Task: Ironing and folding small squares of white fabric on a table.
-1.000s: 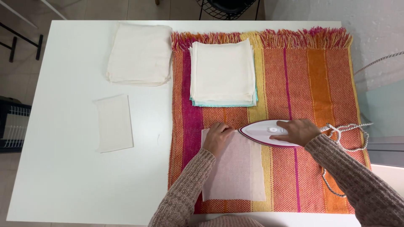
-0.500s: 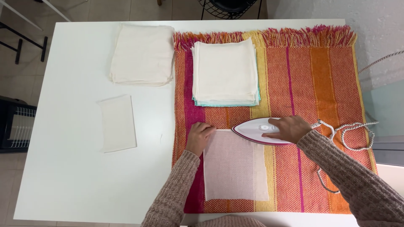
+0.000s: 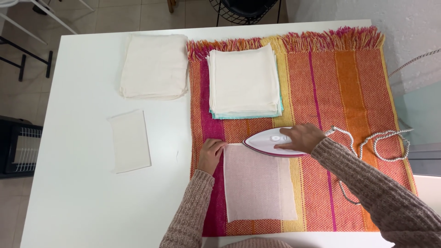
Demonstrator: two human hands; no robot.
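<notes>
Striped blanket [image 3: 349,92] bears cloth [image 3: 259,183]; right hand [image 3: 301,137] grips iron [image 3: 268,141].

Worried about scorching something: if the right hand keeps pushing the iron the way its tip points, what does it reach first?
The right hand holds the iron, tip pointing toward the left hand. Going straight on, it would likely cross the thin cloth's top edge, then meet those fingers pinning its corner.
</notes>
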